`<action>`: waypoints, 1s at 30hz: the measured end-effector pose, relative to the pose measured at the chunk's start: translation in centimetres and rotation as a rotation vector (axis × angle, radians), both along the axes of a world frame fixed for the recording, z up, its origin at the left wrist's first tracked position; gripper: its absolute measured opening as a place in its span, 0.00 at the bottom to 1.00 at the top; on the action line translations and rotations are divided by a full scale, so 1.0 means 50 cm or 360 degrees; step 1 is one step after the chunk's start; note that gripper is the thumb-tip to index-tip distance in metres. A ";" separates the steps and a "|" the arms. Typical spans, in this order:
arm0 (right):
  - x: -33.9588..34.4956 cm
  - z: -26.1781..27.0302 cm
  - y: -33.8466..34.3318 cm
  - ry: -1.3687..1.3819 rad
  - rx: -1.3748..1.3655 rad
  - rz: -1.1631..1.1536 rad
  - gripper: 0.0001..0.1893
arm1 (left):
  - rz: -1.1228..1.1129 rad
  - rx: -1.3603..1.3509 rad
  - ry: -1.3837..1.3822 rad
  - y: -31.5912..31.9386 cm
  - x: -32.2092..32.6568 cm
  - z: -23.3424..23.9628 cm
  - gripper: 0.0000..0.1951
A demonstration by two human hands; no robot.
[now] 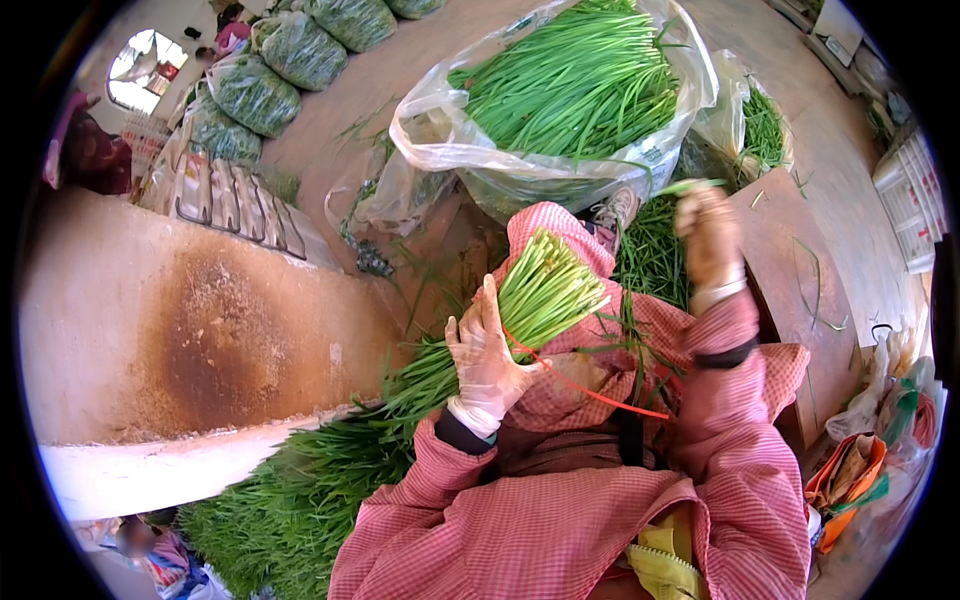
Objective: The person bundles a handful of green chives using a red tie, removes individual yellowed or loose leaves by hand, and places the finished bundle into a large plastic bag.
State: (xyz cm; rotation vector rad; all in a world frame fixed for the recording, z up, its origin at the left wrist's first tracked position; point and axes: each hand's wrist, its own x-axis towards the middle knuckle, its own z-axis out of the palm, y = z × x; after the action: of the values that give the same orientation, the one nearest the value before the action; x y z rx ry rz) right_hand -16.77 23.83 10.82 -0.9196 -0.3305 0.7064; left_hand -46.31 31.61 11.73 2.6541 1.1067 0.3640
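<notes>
My left hand (486, 364), in a thin translucent glove, is wrapped around a bunch of leafy greens that look like garlic chives (551, 289). The pale cut stem ends point up and away, and the leaves trail to the lower left. A thin red tie (592, 391) runs beside the thumb across the bunch and hangs loose to the right. To the right, my gloved right hand (706, 236) is raised and blurred by motion. A green blade (686, 186) shows at its fingertips. Loose leaves (652, 259) lie below that hand, by my shoe (617, 210).
Ahead stands a clear plastic bag (495, 161) heaped with chives. A stained ledge (225, 330) borders my left, above a large pile of chives (307, 495). On my right lies a brown board (799, 262). Filled bags (255, 94) line the back left, where other people (90, 150) are.
</notes>
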 end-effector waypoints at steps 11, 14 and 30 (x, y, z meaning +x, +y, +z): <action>-0.327 0.125 0.053 -0.4056 -0.1154 0.0342 0.28 | 0.0026 0.0329 0.0108 -0.035 0.012 -0.038 0.52; -0.338 0.050 0.077 -0.4031 -0.1064 0.0504 0.27 | 0.0126 0.0220 0.0346 -0.032 -0.045 -0.009 0.54; -0.232 0.157 -0.009 -0.2538 -0.1129 0.0931 0.41 | 0.0015 -0.2798 -0.1462 -0.183 -0.118 0.059 0.31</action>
State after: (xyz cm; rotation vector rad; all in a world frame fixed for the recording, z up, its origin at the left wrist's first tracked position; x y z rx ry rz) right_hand -28.38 23.39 18.67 -1.9955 -1.8973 0.4506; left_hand -52.23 22.44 14.70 0.7431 0.5330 0.2907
